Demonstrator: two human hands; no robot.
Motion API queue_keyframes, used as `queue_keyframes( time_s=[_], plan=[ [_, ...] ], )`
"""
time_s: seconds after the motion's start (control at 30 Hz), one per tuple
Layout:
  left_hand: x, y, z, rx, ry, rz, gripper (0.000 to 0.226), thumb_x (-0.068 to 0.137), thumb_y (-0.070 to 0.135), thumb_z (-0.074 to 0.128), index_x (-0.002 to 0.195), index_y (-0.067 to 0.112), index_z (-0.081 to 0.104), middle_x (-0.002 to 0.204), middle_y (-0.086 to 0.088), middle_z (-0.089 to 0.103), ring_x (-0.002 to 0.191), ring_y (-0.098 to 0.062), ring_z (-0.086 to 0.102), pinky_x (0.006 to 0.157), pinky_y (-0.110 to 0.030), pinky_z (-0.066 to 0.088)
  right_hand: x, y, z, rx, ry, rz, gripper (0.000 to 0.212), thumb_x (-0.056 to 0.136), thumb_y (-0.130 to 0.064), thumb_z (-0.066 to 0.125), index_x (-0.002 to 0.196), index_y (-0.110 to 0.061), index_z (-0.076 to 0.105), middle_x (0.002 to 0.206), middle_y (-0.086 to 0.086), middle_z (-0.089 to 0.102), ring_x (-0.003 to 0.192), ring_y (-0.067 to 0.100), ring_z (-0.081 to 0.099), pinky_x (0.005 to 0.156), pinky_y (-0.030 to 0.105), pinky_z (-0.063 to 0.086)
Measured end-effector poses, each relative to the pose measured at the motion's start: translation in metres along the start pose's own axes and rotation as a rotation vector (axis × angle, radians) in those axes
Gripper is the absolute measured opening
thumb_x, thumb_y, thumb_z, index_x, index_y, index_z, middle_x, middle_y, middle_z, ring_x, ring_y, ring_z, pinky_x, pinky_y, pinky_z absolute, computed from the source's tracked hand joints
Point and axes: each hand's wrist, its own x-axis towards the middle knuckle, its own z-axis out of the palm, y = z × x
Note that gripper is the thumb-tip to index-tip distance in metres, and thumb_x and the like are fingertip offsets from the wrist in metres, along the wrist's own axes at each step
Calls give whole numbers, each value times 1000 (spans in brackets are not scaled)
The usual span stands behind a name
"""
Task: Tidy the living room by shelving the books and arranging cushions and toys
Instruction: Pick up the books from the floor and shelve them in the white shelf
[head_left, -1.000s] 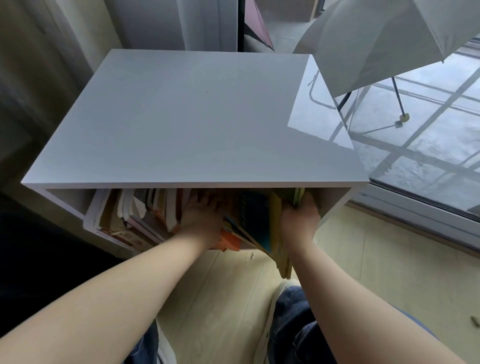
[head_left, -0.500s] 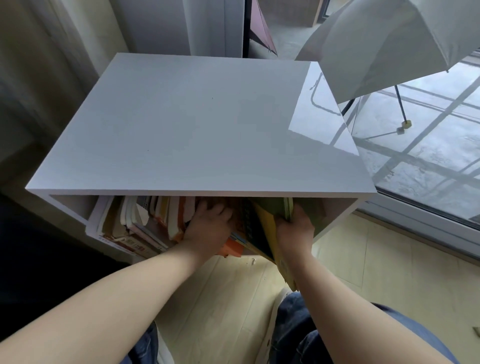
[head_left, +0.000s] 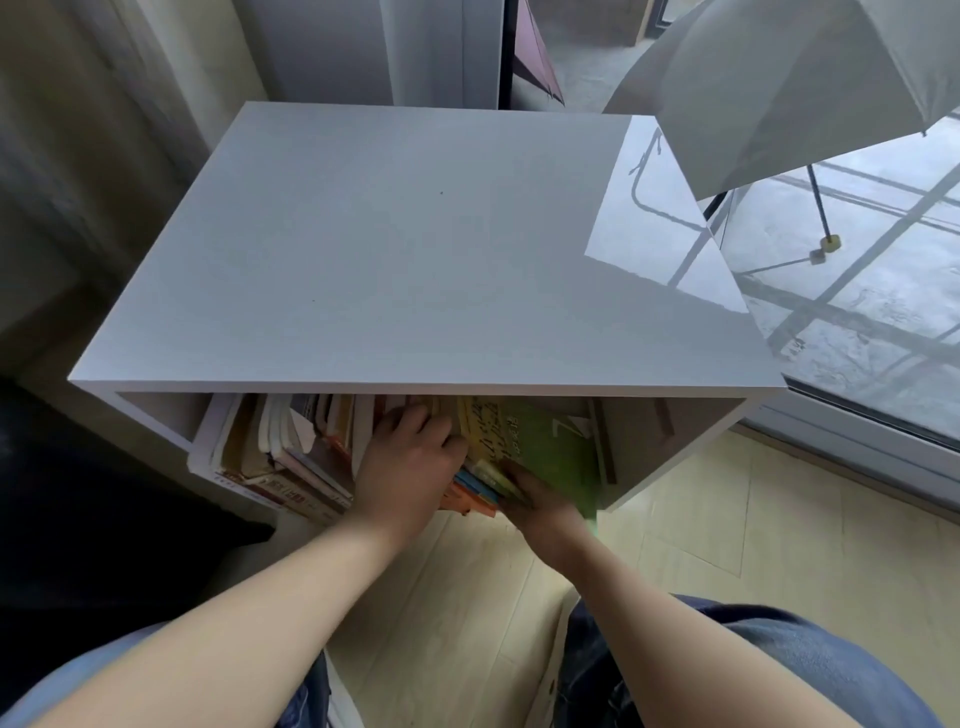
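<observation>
A white open-fronted shelf unit (head_left: 415, 291) stands on the floor in front of me. Several books (head_left: 291, 457) stand and lean in its opening. My left hand (head_left: 405, 467) presses flat against the spines of the middle books, fingers curled over them. My right hand (head_left: 540, 506) holds the lower edge of a green and yellow book (head_left: 524, 441) that leans to the left inside the right part of the opening. Orange and blue books (head_left: 470, 493) lie tilted between my two hands. No cushions or toys are in view.
A grey open umbrella (head_left: 779, 83) hangs over the shelf's right rear corner, in front of a glass door (head_left: 857, 312). Curtains (head_left: 104, 130) hang at the left. Pale wooden floor (head_left: 727, 545) lies to the right; my knees in jeans (head_left: 753, 665) are below.
The green and yellow book has gone further into the shelf and tipped left. My right hand moved down to its lower edge. My left hand stays on the middle books.
</observation>
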Motion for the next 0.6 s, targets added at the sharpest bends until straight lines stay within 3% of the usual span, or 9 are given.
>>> queue_keyframes(
  time_s=[0.1,0.23,0.37,0.43,0.5,0.57,0.6],
  plan=[
    [-2,4,2,-10,-36,-29,57,22,40,89,68,13,70,64,-3,63,63,-26,62,63,-34,48,3,6,4,-64,-19,-13,49,97,-26,48,144,-23,34,142,1,42,128,20,41,103,22,32],
    [-2,10,11,21,-45,-30,80,20,55,88,89,18,74,65,0,63,63,-22,60,64,-31,41,9,5,4,-116,-36,-33,62,91,-25,57,146,-22,29,143,-1,41,128,18,41,100,21,33],
    [-1,8,8,78,-38,10,74,19,53,88,84,19,76,64,-1,63,62,-23,61,57,-32,48,18,13,11,-149,-1,-77,64,90,-22,59,146,-21,29,147,-2,36,132,18,37,104,20,27],
    [-1,6,6,100,-58,32,65,18,48,89,76,20,75,63,-2,62,62,-24,61,56,-33,49,20,17,16,18,-6,-24,59,88,-21,60,142,-25,37,140,-5,43,128,17,41,106,26,33],
    [-2,5,5,111,-77,33,62,17,46,90,72,21,75,64,-3,61,63,-26,61,57,-34,49,15,16,20,393,119,132,40,86,-13,55,125,-24,53,121,-1,55,109,18,52,92,30,43],
    [-3,6,4,100,-72,42,60,17,40,92,70,18,75,64,-5,61,64,-27,61,57,-37,50,12,18,22,627,453,436,17,89,-13,46,102,-15,56,102,9,58,88,23,54,77,34,45],
    [-3,5,4,90,-61,51,57,18,36,93,69,17,74,64,-5,61,64,-27,61,57,-39,50,11,18,21,732,602,620,18,90,-18,44,103,-9,54,100,13,56,86,26,53,76,36,45]
  ],
)
